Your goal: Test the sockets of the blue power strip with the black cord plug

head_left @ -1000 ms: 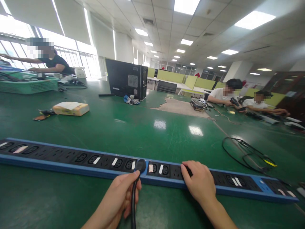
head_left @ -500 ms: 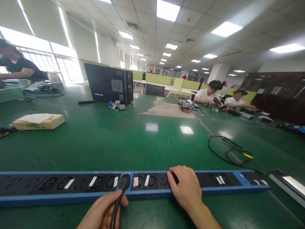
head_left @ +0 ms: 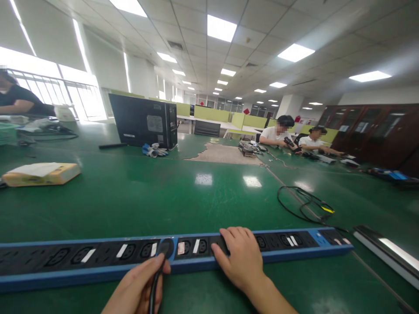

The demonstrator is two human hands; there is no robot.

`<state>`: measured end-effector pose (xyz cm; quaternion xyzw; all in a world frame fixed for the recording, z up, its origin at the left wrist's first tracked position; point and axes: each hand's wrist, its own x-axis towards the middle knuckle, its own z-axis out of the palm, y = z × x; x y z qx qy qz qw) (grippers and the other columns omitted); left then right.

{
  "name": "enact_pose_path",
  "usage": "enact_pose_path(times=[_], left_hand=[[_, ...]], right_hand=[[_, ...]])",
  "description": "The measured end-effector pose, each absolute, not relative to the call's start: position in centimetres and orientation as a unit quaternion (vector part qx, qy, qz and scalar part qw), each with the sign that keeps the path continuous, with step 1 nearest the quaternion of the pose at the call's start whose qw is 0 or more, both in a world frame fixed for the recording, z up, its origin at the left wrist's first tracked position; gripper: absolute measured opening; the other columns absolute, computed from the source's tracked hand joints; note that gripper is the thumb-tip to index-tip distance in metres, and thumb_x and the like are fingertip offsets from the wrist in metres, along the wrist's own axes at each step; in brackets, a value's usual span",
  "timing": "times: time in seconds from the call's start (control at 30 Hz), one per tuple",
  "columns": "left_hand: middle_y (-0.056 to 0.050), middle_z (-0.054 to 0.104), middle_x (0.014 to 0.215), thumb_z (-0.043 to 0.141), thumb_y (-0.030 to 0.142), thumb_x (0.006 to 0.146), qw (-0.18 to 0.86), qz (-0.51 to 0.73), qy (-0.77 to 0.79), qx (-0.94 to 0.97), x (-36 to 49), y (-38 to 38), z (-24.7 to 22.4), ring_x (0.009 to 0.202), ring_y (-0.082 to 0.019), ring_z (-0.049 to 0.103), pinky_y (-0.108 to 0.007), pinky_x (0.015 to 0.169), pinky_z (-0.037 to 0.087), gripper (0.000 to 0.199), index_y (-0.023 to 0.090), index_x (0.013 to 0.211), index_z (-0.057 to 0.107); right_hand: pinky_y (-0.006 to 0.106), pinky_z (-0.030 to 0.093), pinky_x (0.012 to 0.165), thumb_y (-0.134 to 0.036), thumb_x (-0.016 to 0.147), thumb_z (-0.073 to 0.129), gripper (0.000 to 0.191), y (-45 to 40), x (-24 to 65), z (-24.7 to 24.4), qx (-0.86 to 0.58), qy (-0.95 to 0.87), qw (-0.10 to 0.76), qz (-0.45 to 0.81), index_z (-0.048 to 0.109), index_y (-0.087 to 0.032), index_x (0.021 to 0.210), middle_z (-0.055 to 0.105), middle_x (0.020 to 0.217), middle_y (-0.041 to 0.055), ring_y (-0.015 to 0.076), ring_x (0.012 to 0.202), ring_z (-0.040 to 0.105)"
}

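A long blue power strip (head_left: 193, 264) with black sockets lies across the near side of the table. A round black plug (head_left: 166, 247) on a thick black cable (head_left: 152, 290) sits against a blue socket section near its middle. My left hand (head_left: 139, 283) is closed on the plug's cable end, thumb and forefinger just below the plug head. To the right, my right hand (head_left: 241, 257) lies over the strip, its thumb toward the front and its fingers curling over the far edge. White paper labels (head_left: 196, 246) are stuck beside several sockets.
A coiled black cable (head_left: 303, 205) with a yellow tag lies beyond the strip at right. A light-topped bar (head_left: 386, 250) is at the right edge. Farther off are a tissue pack (head_left: 42, 174), blue-grey gloves (head_left: 153, 150), a black computer case (head_left: 144, 122) and people seated around the table.
The whole view has shifted slightly. My right hand has slid a little to the left along the strip. My left hand keeps its grip by the plug, which stays at the same socket.
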<state>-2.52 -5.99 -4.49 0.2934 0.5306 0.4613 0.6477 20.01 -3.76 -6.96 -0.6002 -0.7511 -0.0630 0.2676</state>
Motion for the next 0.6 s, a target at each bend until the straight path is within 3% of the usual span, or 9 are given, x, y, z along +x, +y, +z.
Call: enact_pose_path(times=[0.17,0.33,0.47,0.6], left_hand=[[0.004,0.046,0.04,0.07,0.05,0.068,0.639,0.488,0.515,0.298,-2.7,-6.0,-4.3,0.036,-0.008,0.039,-0.017,0.034,0.031,0.035,0.016,0.068,0.06],[0.005,0.047,0.047,0.066,0.042,0.076,0.598,0.611,0.432,0.287,-5.6,-5.4,-1.1,0.042,-0.009,0.041,-0.02,0.039,0.041,0.024,0.019,0.077,0.06],[0.007,0.038,0.048,0.061,0.035,0.079,0.595,0.649,0.393,0.266,-9.8,-4.7,0.1,0.037,-0.007,0.034,-0.018,0.033,0.035,0.017,0.02,0.074,0.054],[0.009,0.034,0.041,0.06,0.041,0.08,0.611,0.589,0.463,0.254,-13.3,-5.3,-2.0,0.03,-0.005,0.029,-0.015,0.03,0.028,0.027,0.019,0.068,0.05]], right_hand=[[0.037,0.035,0.09,-0.042,0.088,0.05,0.031,-3.6,20.2,-6.8,-0.602,-0.75,0.266,-0.073,0.067,-0.022,0.106,0.068,0.098,0.0057,0.0222,0.096,0.057],[0.036,0.035,0.089,-0.041,0.089,0.049,0.033,-3.7,20.2,-6.8,-0.595,-0.757,0.257,-0.086,0.068,-0.021,0.107,0.069,0.099,0.006,0.0217,0.096,0.058],[0.036,0.036,0.089,-0.041,0.09,0.049,0.033,-3.7,20.6,-7.1,-0.59,-0.762,0.248,-0.102,0.068,-0.021,0.108,0.07,0.102,0.0061,0.0216,0.096,0.059],[0.037,0.037,0.089,-0.042,0.09,0.049,0.034,-3.4,21.0,-7.5,-0.582,-0.767,0.24,-0.121,0.068,-0.02,0.106,0.07,0.103,0.007,0.0224,0.095,0.06]])
